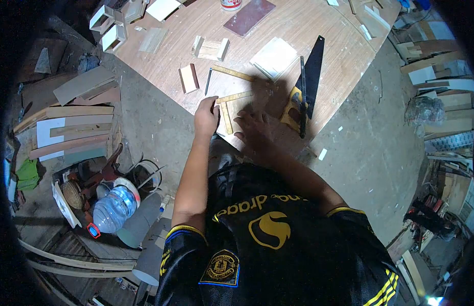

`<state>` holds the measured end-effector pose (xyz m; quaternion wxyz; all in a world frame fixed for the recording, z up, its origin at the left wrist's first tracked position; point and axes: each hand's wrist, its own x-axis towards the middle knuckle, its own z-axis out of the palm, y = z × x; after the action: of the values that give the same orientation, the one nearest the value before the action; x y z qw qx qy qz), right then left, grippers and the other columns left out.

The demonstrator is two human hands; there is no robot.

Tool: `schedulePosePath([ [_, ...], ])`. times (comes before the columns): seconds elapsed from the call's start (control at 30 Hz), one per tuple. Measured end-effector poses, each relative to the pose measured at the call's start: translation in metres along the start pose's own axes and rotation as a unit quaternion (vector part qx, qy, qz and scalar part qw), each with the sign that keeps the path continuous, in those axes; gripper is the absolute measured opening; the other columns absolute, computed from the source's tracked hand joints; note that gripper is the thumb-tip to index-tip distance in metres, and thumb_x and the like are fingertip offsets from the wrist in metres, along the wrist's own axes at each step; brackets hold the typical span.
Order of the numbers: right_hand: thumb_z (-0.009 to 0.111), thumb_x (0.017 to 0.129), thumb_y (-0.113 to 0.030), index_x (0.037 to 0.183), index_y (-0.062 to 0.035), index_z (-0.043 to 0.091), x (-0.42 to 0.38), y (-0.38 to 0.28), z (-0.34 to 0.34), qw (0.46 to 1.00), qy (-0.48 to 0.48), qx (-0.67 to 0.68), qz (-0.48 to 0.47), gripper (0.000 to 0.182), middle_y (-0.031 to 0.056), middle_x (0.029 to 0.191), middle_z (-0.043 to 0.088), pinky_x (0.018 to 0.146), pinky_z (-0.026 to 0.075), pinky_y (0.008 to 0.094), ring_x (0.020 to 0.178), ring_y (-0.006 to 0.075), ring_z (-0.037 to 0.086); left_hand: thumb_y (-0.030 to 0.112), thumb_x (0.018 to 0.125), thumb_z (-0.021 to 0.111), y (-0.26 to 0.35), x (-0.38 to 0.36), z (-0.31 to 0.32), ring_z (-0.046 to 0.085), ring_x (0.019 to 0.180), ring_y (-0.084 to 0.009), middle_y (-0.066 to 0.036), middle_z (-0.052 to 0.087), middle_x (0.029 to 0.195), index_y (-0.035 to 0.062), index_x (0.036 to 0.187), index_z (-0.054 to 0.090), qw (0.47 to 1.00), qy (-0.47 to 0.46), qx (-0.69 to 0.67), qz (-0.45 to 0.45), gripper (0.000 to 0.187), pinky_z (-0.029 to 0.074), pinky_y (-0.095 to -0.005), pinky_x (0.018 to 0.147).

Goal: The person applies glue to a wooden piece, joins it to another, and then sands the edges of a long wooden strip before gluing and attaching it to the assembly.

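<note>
A yellow folding ruler (235, 97) lies bent in sections at the near corner of the wooden table, over a pale piece of wood (238, 109). My left hand (206, 116) has its thumb and index finger closed at the ruler's bent end. In dark shadow, my right hand (255, 131) rests with fingers apart beside the short ruler section, low over the pale wood. A thin pencil (208, 81) lies just beyond my left hand. To the right are a handsaw (312, 71) with a yellow handle and a long dark bar (302, 76) across it.
On the table (344, 71) are a stack of pale panels (275, 57), a small wooden block (188, 78), a U-shaped wooden piece (210, 49) and a brown board (248, 16). A large water bottle (113, 208) sits at lower left. Stacked planks (76, 127) flank the floor.
</note>
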<state>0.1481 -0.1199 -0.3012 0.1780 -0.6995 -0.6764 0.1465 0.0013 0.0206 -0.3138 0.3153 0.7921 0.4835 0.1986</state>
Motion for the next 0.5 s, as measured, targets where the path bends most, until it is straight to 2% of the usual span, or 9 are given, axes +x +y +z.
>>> schedulePosePath([
  [0.13,0.076,0.076,-0.031,0.120,-0.0158,0.062,0.000,-0.001,0.003,1.000,-0.018,0.006,0.015,0.048,0.0034,0.132,0.049,0.095,0.039,0.0542,0.116,0.0373,0.046,0.005,0.083,0.065,-0.001,0.000,0.002,0.063,0.102,-0.0355,-0.018,0.065,0.111,0.0041,0.112,0.065,1.000,0.001,-0.002,-0.014,0.029,0.051,-0.0407,0.089],
  [0.2,0.076,0.076,-0.031,0.120,-0.0163,0.063,-0.001,0.001,0.004,1.000,0.010,0.019,-0.002,0.049,0.0021,0.132,0.049,0.094,0.040,0.0540,0.116,0.0368,0.046,0.009,0.084,0.066,-0.002,0.000,0.003,0.064,0.102,-0.0353,-0.018,0.066,0.112,0.0043,0.113,0.065,1.000,0.011,0.012,-0.001,0.029,0.051,-0.0399,0.090],
  [0.43,0.077,0.075,-0.033,0.120,-0.0168,0.063,-0.002,0.004,0.013,1.000,0.004,-0.008,0.008,0.050,0.0014,0.133,0.049,0.095,0.040,0.0544,0.115,0.0362,0.046,0.010,0.085,0.065,-0.002,0.002,0.005,0.064,0.100,-0.0354,-0.018,0.066,0.110,0.0042,0.112,0.065,1.000,0.016,0.025,0.004,0.027,0.052,-0.0400,0.089],
  [0.5,0.077,0.075,-0.034,0.120,-0.0172,0.063,-0.002,0.006,0.014,1.000,-0.005,0.004,0.007,0.050,0.0015,0.133,0.050,0.095,0.040,0.0542,0.116,0.0358,0.046,0.008,0.084,0.064,0.001,0.001,0.005,0.063,0.100,-0.0361,-0.017,0.066,0.108,0.0048,0.107,0.066,1.000,0.019,0.012,-0.008,0.023,0.051,-0.0421,0.088],
])
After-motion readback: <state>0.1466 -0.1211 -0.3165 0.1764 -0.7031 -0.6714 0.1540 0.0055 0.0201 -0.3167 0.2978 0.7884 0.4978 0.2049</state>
